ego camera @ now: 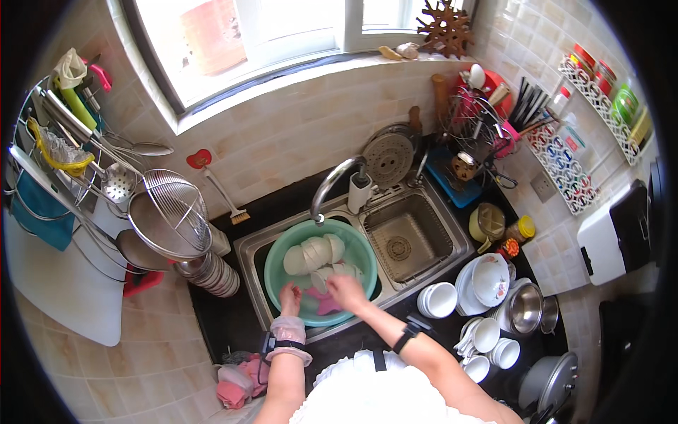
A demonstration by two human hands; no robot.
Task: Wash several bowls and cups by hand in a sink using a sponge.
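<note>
A green plastic basin [275, 245] filled with water sits in the left bowl of the sink under a curved metal faucet [336, 183]. Inside it lie a row of white bowls [312, 255] and, nearer me, a second row of white bowls [321, 278]. My right hand [347, 291] is at the second row, fingers bent against the bowls; whether it grips one is not clear. My left hand [290, 298] is at the basin's near left side, partly in the water, fingers slightly curled, with nothing visible in it. A pink cloth [324, 305] lies underwater between the hands.
The sink's right bowl [405, 238] has a drain strainer. Right of the sink stand white cups [438, 300], a floral bowl [490, 280], metal bowls [525, 307] and a pot [545, 384]. Stacked bowls [214, 275], hanging strainers [175, 217] and a pink cloth bundle [241, 379] are on the left.
</note>
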